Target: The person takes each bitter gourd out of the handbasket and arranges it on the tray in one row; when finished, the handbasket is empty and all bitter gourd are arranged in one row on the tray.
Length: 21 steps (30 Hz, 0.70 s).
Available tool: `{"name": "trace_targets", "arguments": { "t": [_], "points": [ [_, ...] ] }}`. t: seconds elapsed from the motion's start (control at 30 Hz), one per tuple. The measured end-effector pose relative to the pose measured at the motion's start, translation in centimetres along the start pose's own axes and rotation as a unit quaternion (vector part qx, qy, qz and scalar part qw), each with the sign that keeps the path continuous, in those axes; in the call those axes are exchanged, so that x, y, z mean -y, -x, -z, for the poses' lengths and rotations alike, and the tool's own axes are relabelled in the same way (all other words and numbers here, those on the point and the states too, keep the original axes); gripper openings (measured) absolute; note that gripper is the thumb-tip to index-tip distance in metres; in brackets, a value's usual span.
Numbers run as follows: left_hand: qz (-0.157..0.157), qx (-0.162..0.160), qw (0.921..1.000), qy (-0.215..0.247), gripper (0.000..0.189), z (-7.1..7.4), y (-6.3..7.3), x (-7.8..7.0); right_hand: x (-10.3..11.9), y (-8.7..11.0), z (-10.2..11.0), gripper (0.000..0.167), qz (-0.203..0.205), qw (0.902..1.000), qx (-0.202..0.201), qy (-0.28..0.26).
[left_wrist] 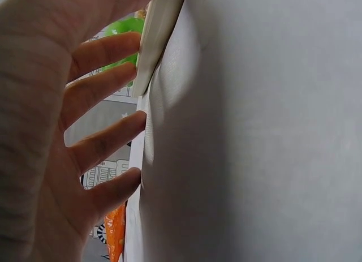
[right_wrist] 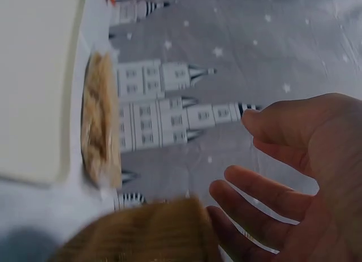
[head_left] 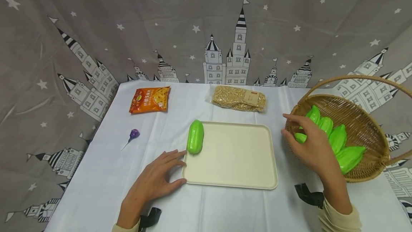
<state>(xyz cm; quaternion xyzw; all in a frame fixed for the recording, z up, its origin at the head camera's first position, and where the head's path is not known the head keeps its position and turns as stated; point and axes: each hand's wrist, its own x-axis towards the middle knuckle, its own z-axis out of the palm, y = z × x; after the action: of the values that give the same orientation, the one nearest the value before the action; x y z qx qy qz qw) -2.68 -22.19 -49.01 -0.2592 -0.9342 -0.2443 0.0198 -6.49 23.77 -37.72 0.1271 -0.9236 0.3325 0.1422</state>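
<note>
My left hand (head_left: 154, 178) rests at the left edge of a cream tray (head_left: 235, 156), its fingers spread and fingertips at the rim. Near those fingers, a smooth, long green fruit-like piece (head_left: 195, 137) lies on the tray's upper left corner. In the left wrist view the hand (left_wrist: 85, 132) shows spaced fingers with nothing gripped. My right hand (head_left: 310, 142) hovers over the left rim of a wicker basket (head_left: 367, 124), thumb and fingers apart and holding nothing. Several ridged green fruit-like pieces (head_left: 338, 139) lie in the basket, some partly hidden by that hand.
Behind the tray lies a clear bag of yellow grains (head_left: 238, 98). An orange snack packet (head_left: 149, 99) is at the back left, with a purple lollipop (head_left: 134, 134) in front of it. The basket's tall handle (head_left: 354, 77) arches over its right side.
</note>
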Motion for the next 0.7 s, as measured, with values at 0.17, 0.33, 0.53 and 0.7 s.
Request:
{"name": "trace_targets", "arguments": {
  "t": [0.17,0.33,0.53,0.7],
  "points": [
    [-0.004,-0.004,1.0000,-0.005,0.044,0.0,0.0,0.1,-1.7,1.1,1.6,0.054,-0.025,0.9994,0.020,0.017],
    [-0.006,-0.002,0.9999,-0.012,0.045,0.0,-0.2,-0.1,-3.9,2.1,3.2,0.060,-0.045,0.9971,0.045,0.042],
    [-0.001,-0.001,0.9999,-0.012,0.046,0.1,-0.3,-0.2,-6.2,2.9,4.4,0.065,-0.061,0.9920,0.089,0.065],
    [0.008,0.004,0.9999,-0.010,0.045,0.1,-0.1,-0.2,-7.3,3.3,4.4,0.068,-0.076,0.9850,0.130,0.084]
  ]
}}
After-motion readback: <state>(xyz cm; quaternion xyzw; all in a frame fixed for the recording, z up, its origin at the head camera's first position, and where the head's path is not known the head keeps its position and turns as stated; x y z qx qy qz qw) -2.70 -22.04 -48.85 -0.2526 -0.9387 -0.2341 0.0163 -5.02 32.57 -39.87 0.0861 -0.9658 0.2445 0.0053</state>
